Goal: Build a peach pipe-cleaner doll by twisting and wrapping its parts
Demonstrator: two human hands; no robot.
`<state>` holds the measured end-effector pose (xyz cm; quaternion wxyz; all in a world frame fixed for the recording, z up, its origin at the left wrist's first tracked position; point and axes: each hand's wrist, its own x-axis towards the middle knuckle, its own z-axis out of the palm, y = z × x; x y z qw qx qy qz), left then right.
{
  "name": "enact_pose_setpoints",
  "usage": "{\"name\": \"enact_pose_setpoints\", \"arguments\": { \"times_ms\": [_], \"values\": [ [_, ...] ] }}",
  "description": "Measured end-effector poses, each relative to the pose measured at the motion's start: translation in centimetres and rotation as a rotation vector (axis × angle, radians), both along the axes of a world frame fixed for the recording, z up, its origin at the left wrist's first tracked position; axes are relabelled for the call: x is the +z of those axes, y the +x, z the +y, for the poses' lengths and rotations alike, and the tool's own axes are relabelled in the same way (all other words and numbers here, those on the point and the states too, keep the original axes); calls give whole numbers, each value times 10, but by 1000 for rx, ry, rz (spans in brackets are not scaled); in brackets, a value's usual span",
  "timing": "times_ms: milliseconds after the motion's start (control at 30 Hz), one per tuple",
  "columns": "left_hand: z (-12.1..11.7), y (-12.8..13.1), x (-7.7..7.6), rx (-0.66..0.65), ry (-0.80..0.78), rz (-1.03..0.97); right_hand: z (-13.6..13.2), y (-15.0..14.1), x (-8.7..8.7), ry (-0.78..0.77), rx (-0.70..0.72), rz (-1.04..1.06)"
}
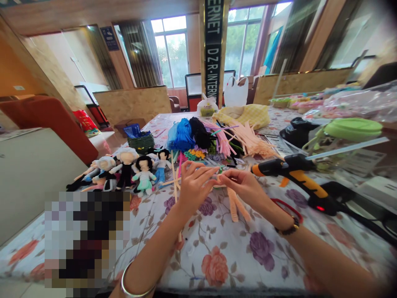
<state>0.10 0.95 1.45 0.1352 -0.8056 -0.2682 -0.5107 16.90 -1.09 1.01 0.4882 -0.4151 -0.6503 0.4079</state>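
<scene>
My left hand (198, 182) and my right hand (240, 182) meet over the middle of the table, fingertips nearly touching. Both are closed in a pinch around a small piece of peach pipe cleaner (218, 179), mostly hidden by the fingers. Below my right hand, two coiled peach pipe cleaner lengths (235, 207) hang or lie; whether they join the pinched piece I cannot tell. Loose pale pipe cleaners (174, 182) lie beside my left hand. A black and orange glue gun (305, 184) rests right of my right hand, its red light on.
Several pipe-cleaner dolls (144, 176) are grouped at left, near a dark green basket (140, 143). Bundles of blue (180, 134), black, pink and peach pipe cleaners (252, 140) lie behind my hands. A green-lidded jar (352, 129) stands at right. A pixelated patch covers the lower left.
</scene>
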Motion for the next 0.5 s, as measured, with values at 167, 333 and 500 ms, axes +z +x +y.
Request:
{"name": "enact_pose_setpoints", "arguments": {
  "times_ms": [167,333,500],
  "values": [
    [1,-3,0,-32,48,19,3,6,2,21,64,-65],
    [1,-2,0,-87,55,38,4,11,4,59,159,-65],
    [3,0,-1,-126,72,42,5,12,3,67,178,-93]
  ]
}}
